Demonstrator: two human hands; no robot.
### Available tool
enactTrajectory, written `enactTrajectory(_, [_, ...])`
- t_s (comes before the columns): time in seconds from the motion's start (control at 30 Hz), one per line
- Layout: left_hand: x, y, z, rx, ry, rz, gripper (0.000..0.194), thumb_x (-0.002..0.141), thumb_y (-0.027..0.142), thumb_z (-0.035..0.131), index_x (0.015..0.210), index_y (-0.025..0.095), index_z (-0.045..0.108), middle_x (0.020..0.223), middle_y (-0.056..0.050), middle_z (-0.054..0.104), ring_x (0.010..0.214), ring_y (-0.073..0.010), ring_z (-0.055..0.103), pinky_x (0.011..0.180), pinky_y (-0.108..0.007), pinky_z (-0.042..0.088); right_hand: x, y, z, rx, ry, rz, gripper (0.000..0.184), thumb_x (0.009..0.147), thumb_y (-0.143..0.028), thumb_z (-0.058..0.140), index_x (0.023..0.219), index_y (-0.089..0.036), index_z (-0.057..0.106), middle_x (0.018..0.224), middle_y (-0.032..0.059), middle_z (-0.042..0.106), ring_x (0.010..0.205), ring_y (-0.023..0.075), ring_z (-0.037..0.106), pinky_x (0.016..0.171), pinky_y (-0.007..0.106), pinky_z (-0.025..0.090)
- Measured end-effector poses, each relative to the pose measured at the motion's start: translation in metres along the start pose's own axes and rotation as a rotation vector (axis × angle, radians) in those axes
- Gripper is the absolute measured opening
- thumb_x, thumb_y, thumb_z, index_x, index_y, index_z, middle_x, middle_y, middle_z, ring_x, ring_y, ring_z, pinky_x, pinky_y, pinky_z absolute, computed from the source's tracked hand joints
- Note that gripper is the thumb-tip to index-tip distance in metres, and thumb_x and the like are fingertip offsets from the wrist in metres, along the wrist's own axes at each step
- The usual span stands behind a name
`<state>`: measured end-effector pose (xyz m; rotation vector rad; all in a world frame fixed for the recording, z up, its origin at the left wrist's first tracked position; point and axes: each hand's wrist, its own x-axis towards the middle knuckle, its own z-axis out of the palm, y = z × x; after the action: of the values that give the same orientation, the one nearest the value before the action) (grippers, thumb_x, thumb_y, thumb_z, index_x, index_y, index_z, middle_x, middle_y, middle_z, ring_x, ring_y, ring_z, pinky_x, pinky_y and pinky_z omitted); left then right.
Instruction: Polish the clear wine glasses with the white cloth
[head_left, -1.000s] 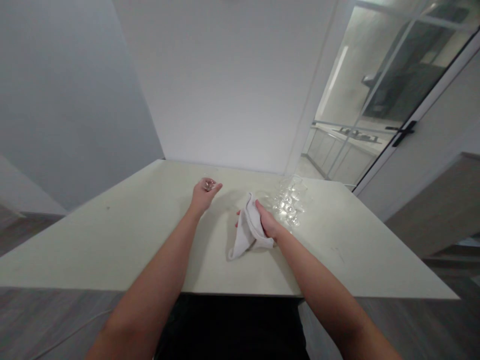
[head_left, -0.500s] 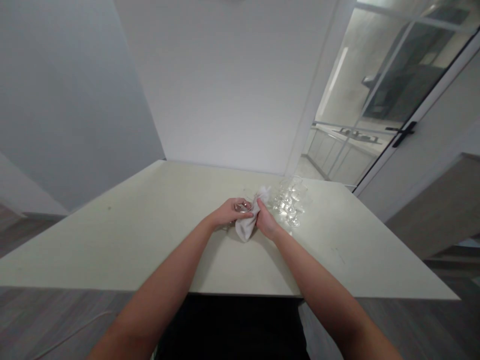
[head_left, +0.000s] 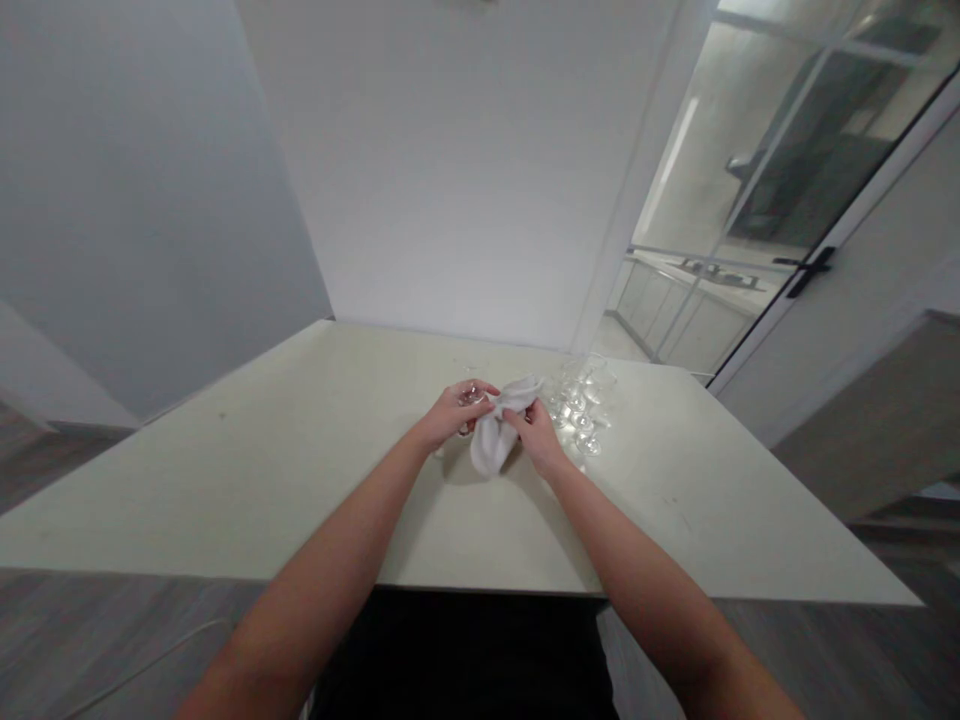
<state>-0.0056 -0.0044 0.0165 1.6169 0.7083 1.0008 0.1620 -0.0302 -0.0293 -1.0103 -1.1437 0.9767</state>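
Note:
My left hand is closed around a clear stemmed glass, whose outline is faint against the pale table. A bunched white cloth hangs between my hands, its upper end spreading to the right. My right hand pinches the cloth, thumb on top, close to my left fingertips. Part of the glass is hidden by the fingers and cloth. Just right of my right hand, several clear stemmed glasses stand close together.
The pale table stretches out on both sides, its front edge near my body. A white wall rises behind it. At the right stands a glazed door with a black handle. A cable lies on the floor at lower left.
The glass has tilted and shifted slightly left in my left hand. My right hand has turned, thumb now lower, and the cloth's upper end has swung down to the right.

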Motion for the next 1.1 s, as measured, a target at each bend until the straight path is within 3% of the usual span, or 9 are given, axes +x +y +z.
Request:
enactTrajectory(0.2, [0.001, -0.001, 0.003, 0.083, 0.016, -0.033, 0.040, 0.066, 0.041, 0.072, 0.094, 0.015, 0.061, 0.053, 0.007, 0.047, 0.043, -0.0039, 0.040, 0.041, -0.016, 0.030, 0.003, 0.008, -0.002, -0.117, -0.041, -0.095, 0.038, 0.070, -0.030, 0.065, 0.103, -0.020, 0.050, 0.099, 0.0036, 0.063, 0.090, 0.0177, 0.059, 0.079, 0.031, 0.047])
enactTrajectory(0.43, [0.000, -0.005, 0.005, 0.164, -0.058, -0.070, 0.035, 0.067, 0.044, 0.070, 0.084, 0.014, 0.060, 0.049, 0.007, 0.045, 0.041, -0.0038, 0.037, 0.040, -0.016, 0.028, 0.004, 0.006, -0.002, -0.107, -0.004, -0.052, 0.035, 0.069, -0.038, 0.066, 0.091, -0.021, 0.044, 0.081, -0.0012, 0.058, 0.071, 0.0142, 0.056, 0.065, 0.027, 0.046])
enactTrajectory(0.5, [0.002, -0.005, 0.004, 0.201, 0.006, -0.036, 0.033, 0.068, 0.042, 0.069, 0.082, 0.014, 0.060, 0.051, 0.006, 0.047, 0.042, -0.0043, 0.039, 0.041, -0.016, 0.030, 0.003, 0.005, -0.002, -0.114, 0.018, -0.079, 0.035, 0.069, -0.036, 0.065, 0.092, -0.021, 0.044, 0.084, -0.0010, 0.057, 0.073, 0.0137, 0.055, 0.067, 0.026, 0.045])
enactTrajectory(0.63, [0.006, -0.003, -0.002, 0.240, 0.257, 0.044, 0.030, 0.068, 0.041, 0.067, 0.080, 0.015, 0.058, 0.056, 0.005, 0.051, 0.045, -0.0053, 0.043, 0.043, -0.017, 0.034, 0.000, 0.002, -0.005, -0.198, 0.176, -0.128, 0.032, 0.067, -0.030, 0.065, 0.091, -0.022, 0.045, 0.086, -0.0025, 0.052, 0.067, 0.0104, 0.049, 0.063, 0.024, 0.043])
enactTrajectory(0.7, [0.006, 0.000, -0.003, 0.217, 0.314, 0.061, 0.030, 0.068, 0.040, 0.067, 0.080, 0.015, 0.057, 0.057, 0.005, 0.051, 0.045, -0.0053, 0.043, 0.043, -0.017, 0.034, -0.001, 0.000, -0.006, -0.229, 0.155, -0.137, 0.024, 0.070, -0.031, 0.063, 0.086, -0.022, 0.048, 0.078, -0.0039, 0.050, 0.061, 0.0099, 0.046, 0.060, 0.024, 0.043])
enactTrajectory(0.8, [0.001, 0.006, 0.001, 0.135, 0.182, 0.016, 0.031, 0.068, 0.041, 0.067, 0.082, 0.015, 0.056, 0.055, 0.006, 0.049, 0.045, -0.0051, 0.043, 0.042, -0.016, 0.033, -0.003, 0.001, -0.005, -0.291, -0.065, -0.122, 0.011, 0.072, -0.031, 0.060, 0.077, -0.022, 0.056, 0.070, -0.0029, 0.053, 0.059, 0.0115, 0.048, 0.060, 0.026, 0.044])
enactTrajectory(0.97, [-0.009, 0.010, 0.016, 0.013, -0.282, -0.115, 0.038, 0.066, 0.040, 0.072, 0.093, 0.015, 0.061, 0.061, 0.004, 0.055, 0.045, -0.0046, 0.045, 0.044, -0.018, 0.034, -0.007, 0.003, 0.002, -0.186, -0.334, -0.025, 0.012, 0.061, -0.027, 0.070, 0.070, -0.021, 0.064, 0.065, 0.0004, 0.062, 0.068, 0.0185, 0.057, 0.069, 0.033, 0.048])
enactTrajectory(1.03, [-0.010, 0.010, 0.021, -0.043, -0.345, -0.122, 0.043, 0.067, 0.039, 0.072, 0.100, 0.014, 0.061, 0.063, 0.002, 0.058, 0.047, -0.0059, 0.049, 0.047, -0.019, 0.039, -0.008, 0.001, 0.005, -0.057, -0.348, 0.082, 0.016, 0.060, -0.030, 0.072, 0.070, -0.020, 0.064, 0.061, 0.0001, 0.062, 0.064, 0.0184, 0.058, 0.066, 0.032, 0.049])
enactTrajectory(1.1, [-0.010, 0.010, 0.023, -0.133, -0.337, -0.104, 0.042, 0.068, 0.036, 0.072, 0.102, 0.014, 0.060, 0.071, -0.002, 0.064, 0.057, -0.0100, 0.058, 0.056, -0.023, 0.045, -0.009, -0.002, 0.008, 0.119, -0.288, 0.202, 0.022, 0.064, -0.039, 0.069, 0.074, -0.019, 0.064, 0.059, -0.0002, 0.061, 0.060, 0.0174, 0.058, 0.061, 0.031, 0.049])
